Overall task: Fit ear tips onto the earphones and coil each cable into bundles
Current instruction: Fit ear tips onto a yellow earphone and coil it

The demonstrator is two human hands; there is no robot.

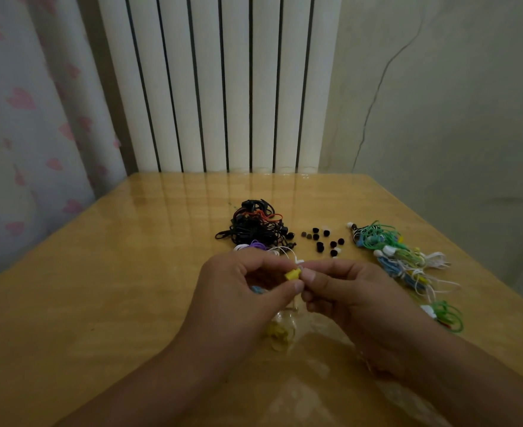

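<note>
The left half of the counter (106,272) is bare wood, so a hand can slide there. Toward the far edge sit a black cable pile (254,224) and little ear tips (323,240). Near the right edge, the green and white cables (399,257) block the way.

Left hand (248,285) pinches a yellow earbud (292,275) against the right hand (340,288), whose fingertips meet it, possibly holding a tip. Loose black ear tips (323,240) lie between the black cable pile (254,226) and the green-white bundles (399,254).
</note>
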